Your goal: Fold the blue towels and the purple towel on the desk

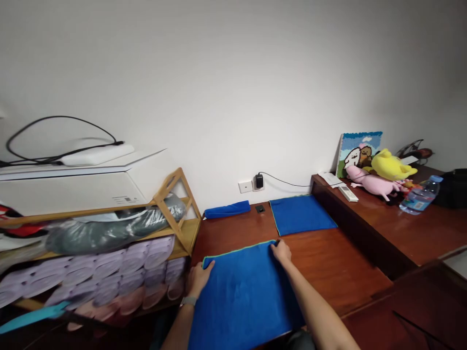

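Towel [242, 291], blue with green edging, spreads at the wooden desk's [353, 262] front edge, far corners pinched by the left hand [200, 278] and right hand [282, 252]; a folded towel [226, 209] occupies the back left corner, a flat towel [302, 215] the back right.

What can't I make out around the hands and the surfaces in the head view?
Held blue cloth, near left corner: head view, cut off by the bottom edge.
Left hand, some fingers: head view, hidden by the cloth.
White box, printed text: head view, too small to read.
Bottle, label wording: head view, blurred.
Black object beyond the bottle: head view, cut off by the right edge.
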